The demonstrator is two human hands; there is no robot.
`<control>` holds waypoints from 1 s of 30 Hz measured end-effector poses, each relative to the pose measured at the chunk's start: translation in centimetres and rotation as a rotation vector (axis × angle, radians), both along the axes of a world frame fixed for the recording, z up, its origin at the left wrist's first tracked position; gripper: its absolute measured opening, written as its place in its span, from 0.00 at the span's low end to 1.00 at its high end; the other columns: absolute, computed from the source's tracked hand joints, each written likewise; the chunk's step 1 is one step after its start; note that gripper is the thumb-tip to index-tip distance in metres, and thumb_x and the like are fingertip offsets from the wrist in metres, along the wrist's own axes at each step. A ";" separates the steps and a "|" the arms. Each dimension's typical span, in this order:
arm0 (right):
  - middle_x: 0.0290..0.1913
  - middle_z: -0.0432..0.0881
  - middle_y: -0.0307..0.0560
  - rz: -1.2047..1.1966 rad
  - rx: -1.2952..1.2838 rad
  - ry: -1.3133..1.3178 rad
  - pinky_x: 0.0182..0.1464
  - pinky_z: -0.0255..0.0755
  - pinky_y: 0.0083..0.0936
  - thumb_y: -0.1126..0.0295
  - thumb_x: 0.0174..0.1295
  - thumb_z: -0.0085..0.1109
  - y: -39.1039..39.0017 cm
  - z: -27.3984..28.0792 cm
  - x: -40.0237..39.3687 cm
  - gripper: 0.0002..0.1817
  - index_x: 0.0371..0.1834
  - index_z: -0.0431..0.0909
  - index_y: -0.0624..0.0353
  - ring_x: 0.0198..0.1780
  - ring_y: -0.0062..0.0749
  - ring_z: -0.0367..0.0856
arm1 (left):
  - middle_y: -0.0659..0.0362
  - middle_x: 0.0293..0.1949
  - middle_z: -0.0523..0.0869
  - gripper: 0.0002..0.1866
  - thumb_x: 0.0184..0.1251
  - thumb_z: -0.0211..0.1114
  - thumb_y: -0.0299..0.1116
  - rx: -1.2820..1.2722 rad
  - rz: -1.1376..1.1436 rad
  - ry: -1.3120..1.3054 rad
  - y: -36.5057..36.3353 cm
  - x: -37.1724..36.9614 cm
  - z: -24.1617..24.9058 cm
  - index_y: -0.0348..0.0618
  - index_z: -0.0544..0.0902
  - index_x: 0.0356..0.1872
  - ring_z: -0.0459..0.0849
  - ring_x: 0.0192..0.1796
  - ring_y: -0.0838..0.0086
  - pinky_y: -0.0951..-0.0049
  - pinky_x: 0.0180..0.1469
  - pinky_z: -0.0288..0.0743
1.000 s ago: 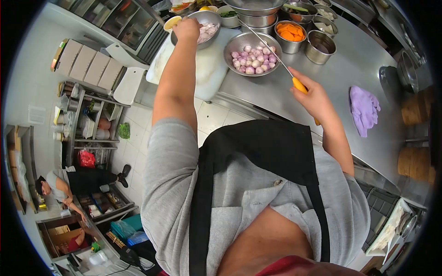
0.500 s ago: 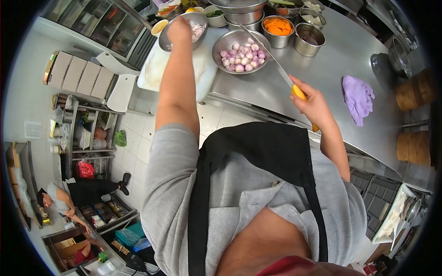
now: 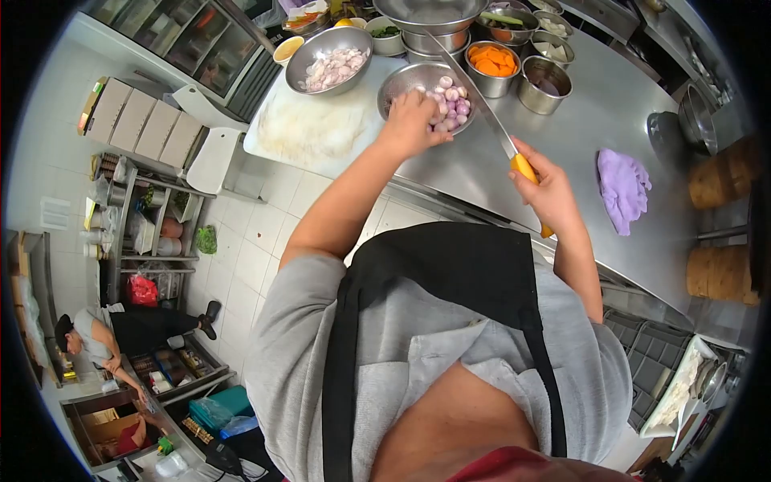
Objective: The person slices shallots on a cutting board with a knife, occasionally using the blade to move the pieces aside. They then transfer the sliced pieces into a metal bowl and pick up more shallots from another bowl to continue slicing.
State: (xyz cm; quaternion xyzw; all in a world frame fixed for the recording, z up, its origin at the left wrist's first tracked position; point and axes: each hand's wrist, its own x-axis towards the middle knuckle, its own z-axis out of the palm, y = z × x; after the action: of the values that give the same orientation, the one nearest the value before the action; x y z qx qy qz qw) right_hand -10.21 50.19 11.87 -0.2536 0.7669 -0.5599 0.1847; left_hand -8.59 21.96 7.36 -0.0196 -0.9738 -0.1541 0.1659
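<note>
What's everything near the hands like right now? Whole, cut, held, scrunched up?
Shallots: whole, seemingly peeled
Shallot bowl: partly filled
Yellow-handled knife: held, blade bare
Left hand: inside the shallot bowl, grip unclear
Right hand: closed around the knife
Pale pieces: cut up, in another bowl
Orange pieces: sliced
Cutting board: flat, stained
Purple cloth: crumpled
</note>
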 end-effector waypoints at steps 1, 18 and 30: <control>0.34 0.74 0.35 0.000 -0.005 0.007 0.33 0.67 0.16 0.74 0.59 0.58 0.0 0.2 0.1 0.27 0.65 0.70 0.51 0.29 0.15 0.67 | 0.55 0.50 0.74 0.27 0.40 0.77 0.45 -0.005 0.000 0.007 0.0 0.7 -0.5 0.49 0.78 0.44 0.72 0.55 0.55 0.52 0.54 0.65; 0.33 0.72 0.32 0.085 -0.035 -0.075 0.27 0.69 0.15 0.73 0.60 0.58 -2.3 -0.8 -0.4 0.27 0.65 0.70 0.50 0.27 0.13 0.68 | 0.62 0.33 0.81 0.06 0.48 0.70 0.32 0.113 -0.038 0.182 -1.9 2.8 -2.3 0.48 0.86 0.29 0.78 0.43 0.65 0.63 0.47 0.67; 0.29 0.70 0.30 0.067 -0.052 -0.094 0.23 0.65 0.11 0.76 0.61 0.57 -2.5 -0.3 -0.2 0.27 0.66 0.68 0.55 0.22 0.10 0.65 | 0.56 0.42 0.82 0.14 0.52 0.71 0.44 0.575 0.119 -0.136 -4.2 0.8 -1.0 0.49 0.84 0.35 0.78 0.47 0.62 0.62 0.50 0.70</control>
State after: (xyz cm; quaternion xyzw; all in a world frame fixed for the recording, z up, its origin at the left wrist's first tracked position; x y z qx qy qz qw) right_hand -10.36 47.72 11.61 -0.2573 0.7335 -0.5845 0.2326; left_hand -7.81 17.77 6.34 0.0958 -0.8985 -0.4146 0.1078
